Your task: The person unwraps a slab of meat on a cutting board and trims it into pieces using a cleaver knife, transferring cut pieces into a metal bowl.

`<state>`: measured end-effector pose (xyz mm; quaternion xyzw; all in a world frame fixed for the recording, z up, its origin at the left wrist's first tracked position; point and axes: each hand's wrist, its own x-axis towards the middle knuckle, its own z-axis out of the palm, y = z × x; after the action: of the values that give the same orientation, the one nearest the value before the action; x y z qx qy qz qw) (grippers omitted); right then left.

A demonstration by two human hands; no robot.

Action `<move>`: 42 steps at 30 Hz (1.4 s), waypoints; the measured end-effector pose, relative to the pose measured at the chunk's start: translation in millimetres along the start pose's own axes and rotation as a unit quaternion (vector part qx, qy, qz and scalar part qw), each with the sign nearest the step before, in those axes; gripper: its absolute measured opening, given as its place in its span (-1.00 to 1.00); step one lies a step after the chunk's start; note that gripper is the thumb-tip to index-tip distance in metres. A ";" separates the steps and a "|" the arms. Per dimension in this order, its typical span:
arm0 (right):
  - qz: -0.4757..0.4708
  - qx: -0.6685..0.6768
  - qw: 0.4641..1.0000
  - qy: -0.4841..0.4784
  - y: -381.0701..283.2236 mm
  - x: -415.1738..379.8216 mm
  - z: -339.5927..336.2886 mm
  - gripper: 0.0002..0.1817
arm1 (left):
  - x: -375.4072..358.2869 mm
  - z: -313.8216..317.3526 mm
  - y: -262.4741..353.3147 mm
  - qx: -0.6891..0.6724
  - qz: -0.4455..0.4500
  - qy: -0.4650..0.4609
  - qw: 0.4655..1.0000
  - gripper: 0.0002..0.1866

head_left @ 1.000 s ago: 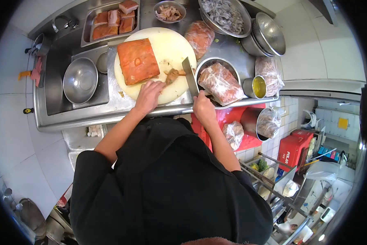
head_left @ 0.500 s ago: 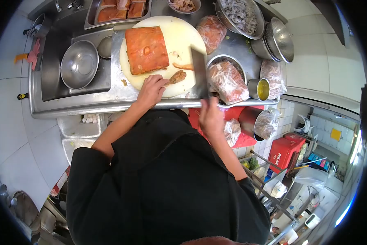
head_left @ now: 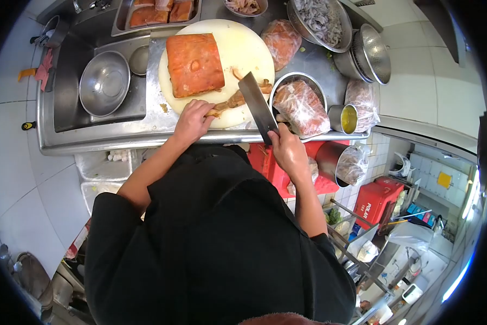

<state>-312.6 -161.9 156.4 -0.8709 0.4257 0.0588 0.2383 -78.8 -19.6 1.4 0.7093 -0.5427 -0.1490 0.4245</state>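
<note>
My right hand grips a cleaver by its handle, the blade slanting up and left over the right part of a round white cutting board. With closed fingers, my left hand holds the near end of a strip of brown cooked meat at the board's front edge. The strip runs to the right and passes behind the blade, which overlaps it in this view. A large orange-brown slab of roast pork lies on the board's left side, just beyond my left hand.
At left is a sink with a metal bowl. Behind the board stands a tray of meat pieces. To the right are bagged meat in a colander, a bowl of grey seafood and a cup of yellow liquid.
The cleaver has gone from upright and blurred to tilted left, its blade now over the meat strip. More of the strip shows, stretched out to the right. My left hand has shifted slightly left.
</note>
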 end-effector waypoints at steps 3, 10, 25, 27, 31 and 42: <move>0.022 0.006 0.999 0.032 -29.5 -13.7 -13.7 -0.73 | 3.7 2.9 1.8 -0.003 0.006 0.002 1.000 -0.65; -0.016 0.127 0.980 0.156 -30.1 -23.0 -38.5 -0.77 | 5.5 7.8 1.6 0.010 0.013 0.017 1.000 -0.63; 0.034 0.057 0.994 -0.091 33.7 54.0 14.0 -0.57 | 9.9 15.7 0.9 0.014 -0.006 0.013 1.000 -0.64; 0.061 0.027 0.995 -0.076 17.6 44.2 -0.5 -0.62 | 8.0 14.3 0.7 0.018 -0.005 0.017 1.000 -0.65; 0.025 0.016 0.999 -0.040 2.9 23.5 -18.2 -0.64 | 9.2 14.5 1.1 0.012 -0.005 0.022 1.000 -0.67; 0.107 0.166 0.968 -0.154 44.8 30.9 -5.3 -0.62 | 32.7 22.3 39.1 0.052 0.067 0.055 0.995 -0.68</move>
<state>-328.2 -209.9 135.3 -0.7491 0.4783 0.1453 0.4348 -107.0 -60.7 26.2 0.6998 -0.5716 -0.0527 0.4252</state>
